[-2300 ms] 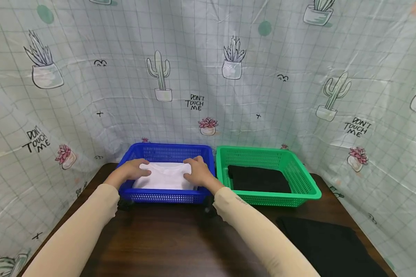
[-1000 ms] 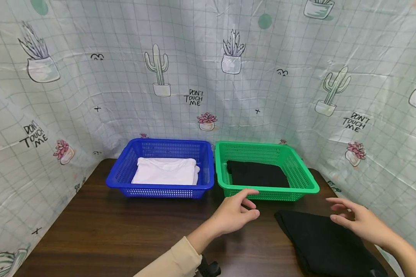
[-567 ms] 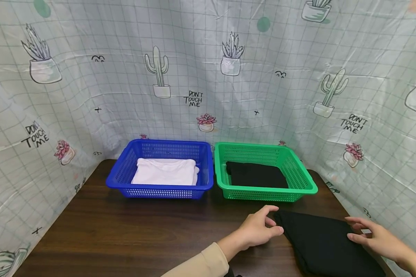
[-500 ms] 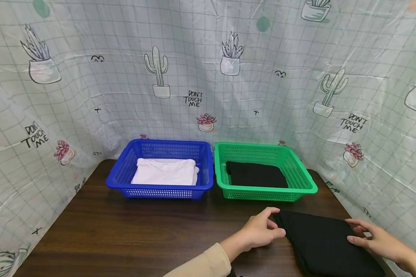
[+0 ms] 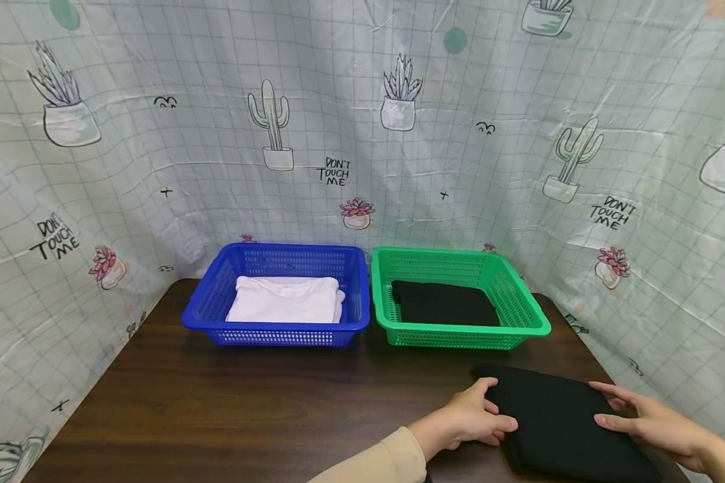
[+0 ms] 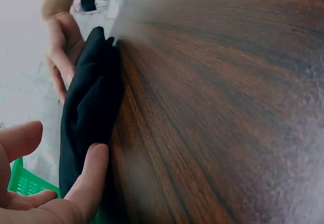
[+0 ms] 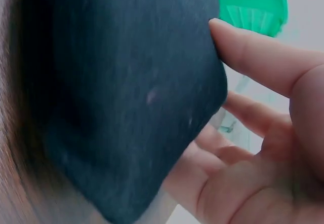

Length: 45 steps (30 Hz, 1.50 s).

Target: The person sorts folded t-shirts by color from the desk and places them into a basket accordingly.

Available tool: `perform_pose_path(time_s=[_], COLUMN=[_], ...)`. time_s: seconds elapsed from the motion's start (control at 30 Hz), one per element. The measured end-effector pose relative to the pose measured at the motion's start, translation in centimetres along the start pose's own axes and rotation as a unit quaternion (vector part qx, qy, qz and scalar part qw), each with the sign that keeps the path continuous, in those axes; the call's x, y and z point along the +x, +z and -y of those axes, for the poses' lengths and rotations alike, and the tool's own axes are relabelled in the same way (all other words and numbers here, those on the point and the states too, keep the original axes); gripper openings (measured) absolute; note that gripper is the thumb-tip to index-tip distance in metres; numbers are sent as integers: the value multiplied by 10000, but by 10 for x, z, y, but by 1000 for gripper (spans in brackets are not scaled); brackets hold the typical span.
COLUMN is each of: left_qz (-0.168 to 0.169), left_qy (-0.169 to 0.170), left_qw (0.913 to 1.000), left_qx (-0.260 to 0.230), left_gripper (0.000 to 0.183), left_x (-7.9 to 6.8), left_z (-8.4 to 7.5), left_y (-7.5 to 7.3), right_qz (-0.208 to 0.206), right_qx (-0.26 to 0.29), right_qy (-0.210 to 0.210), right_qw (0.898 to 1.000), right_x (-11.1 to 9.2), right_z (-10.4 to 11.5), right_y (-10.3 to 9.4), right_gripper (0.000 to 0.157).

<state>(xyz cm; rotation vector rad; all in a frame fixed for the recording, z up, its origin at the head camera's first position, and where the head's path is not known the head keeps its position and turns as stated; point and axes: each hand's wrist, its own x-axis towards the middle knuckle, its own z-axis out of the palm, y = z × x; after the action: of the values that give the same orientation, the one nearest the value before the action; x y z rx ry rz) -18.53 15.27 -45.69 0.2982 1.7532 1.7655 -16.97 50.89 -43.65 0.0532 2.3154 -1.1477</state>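
A folded black garment (image 5: 564, 416) lies near the table's right edge in the head view. My left hand (image 5: 468, 414) is at its left side. In the left wrist view one fairly straight finger (image 6: 96, 158) touches the garment's folded side, while another fingertip stands off it. On the opposite side, my right hand (image 5: 658, 426) holds the garment's edge. The right wrist view has the right thumb (image 7: 253, 51) against that edge and the other fingers behind it, their tips partly hidden by the cloth.
Behind the hands, a green basket (image 5: 459, 330) holds another folded black cloth (image 5: 447, 305). Left of it, a blue basket (image 5: 278, 327) holds a folded white garment (image 5: 284, 300). A printed curtain (image 5: 362, 121) encloses the dark wooden table (image 5: 266, 416) at the back and sides.
Both hands have left the blue basket and its white garment and moved right to the black garment. Since half a second ago they have closed in on its sides, and it has shifted slightly left.
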Motion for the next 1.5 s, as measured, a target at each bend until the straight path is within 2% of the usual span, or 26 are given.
perform_pose_path(time_s=[0.2, 0.3, 0.63, 0.83, 0.97, 1.17, 1.27, 1.4, 1.5], left_qz=[-588, -804, -1033, -1248, -1221, -1006, -949, -968, -914], left_qy=[-74, -111, 5, 106, 220, 421, 455, 554, 681], left_qw=[9982, 9965, 9946, 9919, 9917, 9939, 9943, 9935, 9934], left_qx=[114, 205, 66, 227, 345, 166, 190, 214, 82], left_gripper=[65, 68, 78, 79, 78, 77, 76, 76, 76], left_x=[3, 4, 9, 8, 5, -6, -11, -17, -20], left_z=[2, 2, 5, 2, -8, -32, -44, -61, -74], left_y=[10, 12, 15, 15, 10, -1, -7, -12, -16], right_qz=[370, 573, 622, 952, 897, 287, 117, 381, 447], right_qx=[224, 508, 816, 1233, 1198, 881, 660, 682, 700], right_qy=[-487, -540, -608, -1097, -1314, -1276, -1442, -1844, -1979], right_qw=[9979, 9956, 9929, 9817, 9800, 9875, 9873, 9797, 9767], right_x=[5, 8, 18, 15, 10, 1, -3, -7, -10], right_z=[1, 5, 1, 9, 25, 53, 66, 85, 101], right_y=[6, 10, 16, 17, 16, 15, 11, -3, -13], right_gripper=[67, 65, 65, 63, 62, 65, 64, 63, 66])
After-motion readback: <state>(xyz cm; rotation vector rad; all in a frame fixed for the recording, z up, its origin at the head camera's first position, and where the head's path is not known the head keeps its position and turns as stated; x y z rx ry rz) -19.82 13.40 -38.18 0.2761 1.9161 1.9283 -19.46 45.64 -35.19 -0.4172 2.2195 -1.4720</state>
